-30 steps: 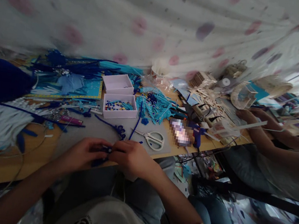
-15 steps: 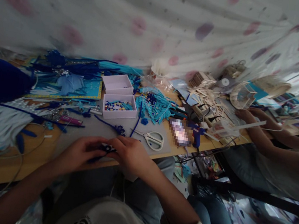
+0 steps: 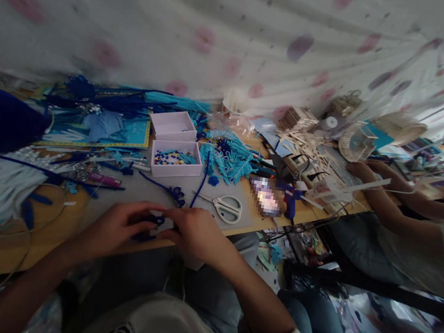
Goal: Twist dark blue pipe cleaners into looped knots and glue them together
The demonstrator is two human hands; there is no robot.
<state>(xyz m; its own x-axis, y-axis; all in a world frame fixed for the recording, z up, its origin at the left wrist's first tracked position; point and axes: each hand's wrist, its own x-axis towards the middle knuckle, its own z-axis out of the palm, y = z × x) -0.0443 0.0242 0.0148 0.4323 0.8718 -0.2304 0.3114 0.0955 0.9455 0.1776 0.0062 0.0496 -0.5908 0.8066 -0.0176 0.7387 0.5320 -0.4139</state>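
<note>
At the table's front edge, my left hand pinches a dark blue chenille stem bent into small loops. My right hand is closed at the right end of the loops, thumb and forefinger bent together; the fingers partly hide the piece. Just beyond lies another blue chenille stem with a coiled end. A straight blue stem stands out above my right hand. White-handled scissors lie to the right, and a small blue flower shape rests behind.
A white box holds beads, with its lid behind. Turquoise pieces are heaped beside it. To the right are a phone, a blue glue gun and wooden sticks. Another person's arms reach over the table farther right.
My right thumb and fingers have parted slightly from my left hand, and more of the looped stem shows between them. The view has shifted slightly.
</note>
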